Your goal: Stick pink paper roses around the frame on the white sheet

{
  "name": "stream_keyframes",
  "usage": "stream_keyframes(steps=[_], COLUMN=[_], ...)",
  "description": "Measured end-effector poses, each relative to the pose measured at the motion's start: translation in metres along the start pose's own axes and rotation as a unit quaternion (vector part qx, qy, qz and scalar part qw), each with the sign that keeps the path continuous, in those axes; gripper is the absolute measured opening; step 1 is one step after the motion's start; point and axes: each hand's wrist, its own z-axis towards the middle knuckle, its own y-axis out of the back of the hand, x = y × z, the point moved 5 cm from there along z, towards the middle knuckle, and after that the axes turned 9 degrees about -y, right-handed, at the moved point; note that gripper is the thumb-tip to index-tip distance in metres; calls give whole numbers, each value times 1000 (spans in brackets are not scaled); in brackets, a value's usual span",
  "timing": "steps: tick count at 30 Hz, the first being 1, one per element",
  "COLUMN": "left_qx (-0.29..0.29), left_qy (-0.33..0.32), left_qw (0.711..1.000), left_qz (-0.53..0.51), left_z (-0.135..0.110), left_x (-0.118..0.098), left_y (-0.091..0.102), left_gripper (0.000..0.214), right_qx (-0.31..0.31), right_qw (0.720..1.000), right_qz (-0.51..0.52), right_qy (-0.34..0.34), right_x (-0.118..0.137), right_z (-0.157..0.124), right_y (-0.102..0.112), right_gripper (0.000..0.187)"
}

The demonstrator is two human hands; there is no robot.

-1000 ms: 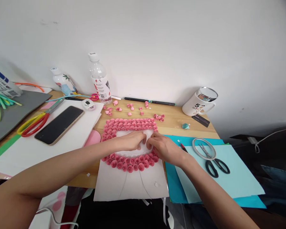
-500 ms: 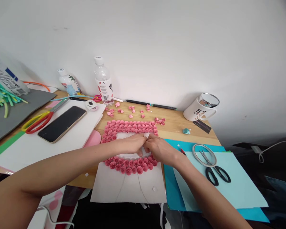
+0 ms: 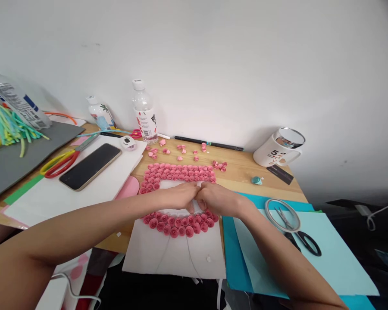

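Observation:
A white sheet (image 3: pixel 173 254) with curved pencil lines lies in front of me at the desk's edge. Pink paper roses (image 3: pixel 181 221) cover it in bands around a bare white middle. Over that middle, my left hand (image 3: pixel 184 196) and my right hand (image 3: pixel 215 198) meet with fingertips together. Both hands are closed, fingers curled and pressed inward. Whatever may lie between the fingers is hidden by the hands themselves. Loose pink paper roses (image 3: pixel 183 150) are scattered on the wood just behind the sheet.
To the right, black-handled scissors (image 3: pixel 307 243) and a tape roll (image 3: pixel 268 215) rest on blue paper (image 3: pixel 236 267). A white mug (image 3: pixel 271 148) and teal rose (image 3: pixel 256 180) are behind. Left are a phone (image 3: pixel 90 167), red-yellow scissors (image 3: pixel 60 163) and a water bottle (image 3: pixel 145 116).
The view has shifted slightly, so the surrounding things appear a little farther right. Both hands stay together over the middle of the sheet, with hardly any movement.

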Motion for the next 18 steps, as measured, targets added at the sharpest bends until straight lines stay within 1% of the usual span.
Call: stream_keyframes(steps=[5,9,14,18], left_qx=[11,21,6,0], left_qy=[5,1,-9,-3], left_qw=[1000,1000,1000,1000], left_qz=[11,19,15,7], left_z=[2,3,3,2], left_x=[0,-2,0,2], left_y=[3,4,3,2], left_gripper=[29,32,31,32], right_qx=[-10,-17,-10,-8], right_qw=[1000,1000,1000,999], right_qz=[-1,-10,-7,-17], right_qy=[-10,-23,-23,-29], right_x=[-4,-5,-4,-2], right_z=[-2,-4,-3,-1], right_y=[2,4,3,2], right_gripper=[28,28,27,26])
